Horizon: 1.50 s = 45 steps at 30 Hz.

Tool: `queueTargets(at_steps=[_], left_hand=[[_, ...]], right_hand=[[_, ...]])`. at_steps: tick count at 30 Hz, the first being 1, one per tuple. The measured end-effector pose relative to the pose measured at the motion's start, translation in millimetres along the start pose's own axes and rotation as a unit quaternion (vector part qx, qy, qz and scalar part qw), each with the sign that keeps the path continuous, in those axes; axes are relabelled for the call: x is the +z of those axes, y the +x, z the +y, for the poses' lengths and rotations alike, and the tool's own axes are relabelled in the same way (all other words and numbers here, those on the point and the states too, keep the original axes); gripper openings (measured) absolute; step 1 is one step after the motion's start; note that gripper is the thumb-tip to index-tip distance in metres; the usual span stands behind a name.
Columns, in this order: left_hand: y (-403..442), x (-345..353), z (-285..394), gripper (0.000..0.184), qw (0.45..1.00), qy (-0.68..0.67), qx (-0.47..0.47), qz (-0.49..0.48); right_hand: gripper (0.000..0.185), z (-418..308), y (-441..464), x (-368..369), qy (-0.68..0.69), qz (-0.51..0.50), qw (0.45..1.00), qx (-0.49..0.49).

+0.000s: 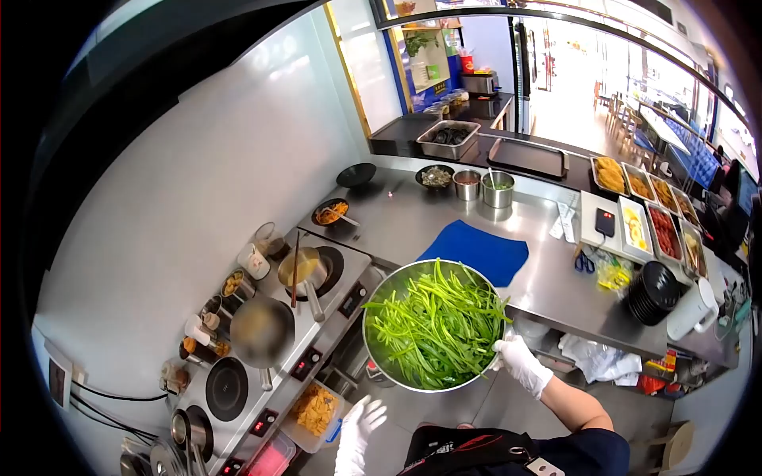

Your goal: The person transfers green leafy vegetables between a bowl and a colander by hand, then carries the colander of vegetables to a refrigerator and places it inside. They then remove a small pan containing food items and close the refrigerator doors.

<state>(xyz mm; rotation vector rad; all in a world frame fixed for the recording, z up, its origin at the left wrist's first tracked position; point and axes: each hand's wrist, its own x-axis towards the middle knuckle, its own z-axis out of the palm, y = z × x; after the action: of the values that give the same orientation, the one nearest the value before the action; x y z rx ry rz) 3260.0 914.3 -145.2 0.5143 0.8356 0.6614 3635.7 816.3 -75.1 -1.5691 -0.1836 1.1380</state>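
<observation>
1. The right hand (520,363), in a white glove, grips the right side of a large metal bowl (406,276) by its rim.
2. The bowl is at the middle of the scene, in front of the person's body and at the near edge of the steel table (389,208); whether it touches the table, I cannot tell.
3. Long green vegetables (436,325) fill the bowl in a loose heap.
4. The left hand (361,422), also gloved, is released, its fingers apart, to the near left of the bowl, beside a container of orange-yellow food (314,409).
5. A blue cloth (475,247) lies on the table, just beyond the bowl.
6. On the left, a pot (314,274) with chopsticks (296,266) across it and a blurred pan (262,332) stand on the stove (302,331).
7. Far right, black bowls (653,292) are stacked beside a white pitcher (690,311).
</observation>
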Motion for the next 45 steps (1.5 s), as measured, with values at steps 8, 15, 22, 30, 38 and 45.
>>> queueTargets(at_steps=[8,15,22,30,38,45], left_hand=[[99,-94,29,0.046,0.978,-0.063,-0.054,0.189],[154,-94,85,0.045,0.983,-0.055,-0.031,0.172],[162,-99,81,0.053,0.968,-0.075,-0.026,0.236],[189,-100,1,0.052,0.905,-0.197,-0.060,0.372],[285,-49,24,0.051,0.870,-0.182,-0.093,0.448],[302,-35,30,0.050,0.852,-0.182,-0.109,0.479]], right_hand=[[0.014,-46,159,55,0.032,0.017,0.999,-0.039],[0.014,-122,283,110,0.018,0.015,0.999,-0.042],[0.014,-184,463,189,0.001,-0.010,0.994,-0.108],[0.016,-249,673,324,0.032,-0.020,0.999,-0.038],[0.017,-274,793,413,0.080,-0.018,0.996,-0.025],[0.018,-275,846,431,0.093,0.027,0.995,-0.009]])
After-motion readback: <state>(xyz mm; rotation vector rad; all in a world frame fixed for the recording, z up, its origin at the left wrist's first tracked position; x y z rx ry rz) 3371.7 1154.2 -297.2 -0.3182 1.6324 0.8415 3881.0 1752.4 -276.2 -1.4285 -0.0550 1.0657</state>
